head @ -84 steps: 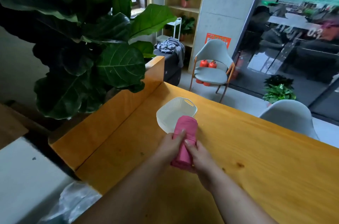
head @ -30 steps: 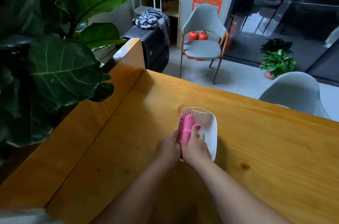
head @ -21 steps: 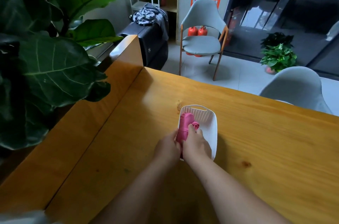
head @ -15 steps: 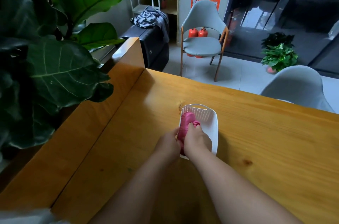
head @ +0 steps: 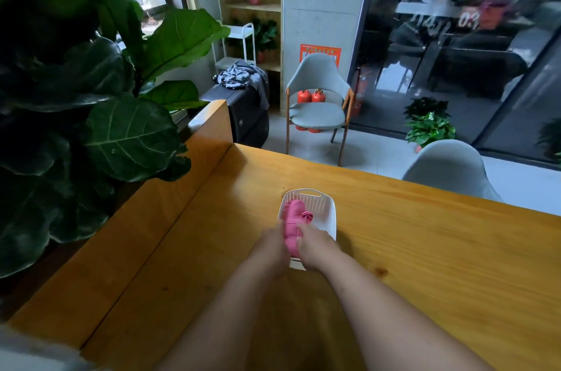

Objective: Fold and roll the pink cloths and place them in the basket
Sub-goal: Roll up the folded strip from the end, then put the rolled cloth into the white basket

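So the rolled pink cloth (head: 293,220) is soft and light. Nothing fragile, but I'd guess it springs loose if you let go carelessly, so grab it around the middle of the roll, not by a loose flap. It's lying in the left half of the white basket (head: 330,214) on the wooden table (head: 425,249), pointing toward 12 o'clock. The left hand (head: 270,252) holds its near end from 9 o'clock and the right hand (head: 315,249) from 3 o'clock, fingers curled onto it. It's a bit blurry though.
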`<state>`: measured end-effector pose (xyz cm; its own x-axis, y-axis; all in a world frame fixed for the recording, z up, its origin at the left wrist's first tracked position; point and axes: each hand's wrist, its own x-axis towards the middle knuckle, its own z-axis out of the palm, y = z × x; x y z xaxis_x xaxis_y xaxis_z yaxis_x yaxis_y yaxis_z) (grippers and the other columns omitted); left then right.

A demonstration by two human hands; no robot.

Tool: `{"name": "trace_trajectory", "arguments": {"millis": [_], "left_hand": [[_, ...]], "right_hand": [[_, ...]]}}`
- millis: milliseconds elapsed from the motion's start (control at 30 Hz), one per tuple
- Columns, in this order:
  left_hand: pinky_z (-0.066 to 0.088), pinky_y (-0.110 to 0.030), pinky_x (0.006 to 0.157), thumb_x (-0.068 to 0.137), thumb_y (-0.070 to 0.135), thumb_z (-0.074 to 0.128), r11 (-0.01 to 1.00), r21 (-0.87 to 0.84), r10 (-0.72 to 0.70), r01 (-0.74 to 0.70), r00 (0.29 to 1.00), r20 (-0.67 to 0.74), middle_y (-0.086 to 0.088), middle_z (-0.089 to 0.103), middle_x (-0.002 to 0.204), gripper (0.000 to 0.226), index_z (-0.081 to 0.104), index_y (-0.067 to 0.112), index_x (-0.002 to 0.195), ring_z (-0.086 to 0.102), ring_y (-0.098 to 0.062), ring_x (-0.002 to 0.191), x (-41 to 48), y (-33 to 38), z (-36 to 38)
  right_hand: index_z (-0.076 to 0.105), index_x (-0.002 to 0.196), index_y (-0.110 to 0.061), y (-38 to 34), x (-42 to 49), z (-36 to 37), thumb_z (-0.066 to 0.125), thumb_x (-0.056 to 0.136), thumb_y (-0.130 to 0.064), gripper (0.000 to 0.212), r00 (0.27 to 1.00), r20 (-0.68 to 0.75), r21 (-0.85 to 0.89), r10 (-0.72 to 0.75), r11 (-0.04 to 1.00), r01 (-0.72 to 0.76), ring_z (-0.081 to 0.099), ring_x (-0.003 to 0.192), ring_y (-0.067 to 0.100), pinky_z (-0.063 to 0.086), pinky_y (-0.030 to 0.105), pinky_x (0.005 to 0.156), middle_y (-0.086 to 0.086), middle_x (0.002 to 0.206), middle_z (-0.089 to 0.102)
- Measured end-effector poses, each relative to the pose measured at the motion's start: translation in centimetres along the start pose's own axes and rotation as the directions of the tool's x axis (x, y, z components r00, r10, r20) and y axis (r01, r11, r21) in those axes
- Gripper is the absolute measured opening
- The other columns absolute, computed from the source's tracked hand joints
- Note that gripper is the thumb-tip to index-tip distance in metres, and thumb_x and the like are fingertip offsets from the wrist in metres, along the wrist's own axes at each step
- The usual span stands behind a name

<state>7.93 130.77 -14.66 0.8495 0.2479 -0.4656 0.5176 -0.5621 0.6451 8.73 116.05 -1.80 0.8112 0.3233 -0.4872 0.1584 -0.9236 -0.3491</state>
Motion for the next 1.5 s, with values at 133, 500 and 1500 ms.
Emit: {"name": "trace_trajectory", "arguments": {"millis": [133, 500, 1500], "left_hand": [[0.052, -0.044, 0.103, 0.083, 0.021, 0.050, 0.974, 0.222, 0.061, -0.042, 0.995, -0.078, -0.010, 0.058, 0.131, 0.061, 0.048, 0.032, 0.143, 0.059, -0.033, 0.118, -9.3, 6.8, -2.6], [0.039, -0.046, 0.117, 0.096, 0.022, 0.059, 0.883, 0.417, 0.237, -0.214, 0.971, -0.003, -0.014, 0.036, 0.163, 0.077, 0.024, 0.019, 0.165, 0.039, -0.039, 0.147, -17.1, 14.3, 3.9], [0.041, -0.047, 0.117, 0.107, 0.030, 0.053, 0.445, 0.410, 0.568, -0.796, 0.605, 0.558, -0.002, 0.026, 0.169, 0.072, 0.014, 0.028, 0.168, 0.030, -0.031, 0.151, -43.5, 41.2, 54.3]], "right_hand": [[0.050, 0.148, -0.029, 1.4, -2.5, -0.7, 0.049, 0.104, -0.021, 0.045, 0.998, -0.059, 0.008, -0.036, 0.999, 0.037, 0.061, 0.121, 0.030, 0.050, 0.034, 0.090, 0.006, 0.141, 0.059], [0.040, 0.158, -0.033, 11.1, -10.8, -2.4, 0.036, 0.108, -0.024, 0.051, 0.978, -0.207, 0.054, 0.004, 0.999, 0.007, 0.046, 0.143, 0.032, 0.043, 0.043, 0.114, 0.008, 0.160, 0.042], [0.028, 0.162, -0.037, 64.3, -50.7, -0.5, 0.041, 0.112, -0.030, 0.053, 0.668, -0.274, 0.498, 0.692, 0.696, -0.517, 0.048, 0.139, 0.030, 0.050, 0.045, 0.105, -0.001, 0.161, 0.041]]}}
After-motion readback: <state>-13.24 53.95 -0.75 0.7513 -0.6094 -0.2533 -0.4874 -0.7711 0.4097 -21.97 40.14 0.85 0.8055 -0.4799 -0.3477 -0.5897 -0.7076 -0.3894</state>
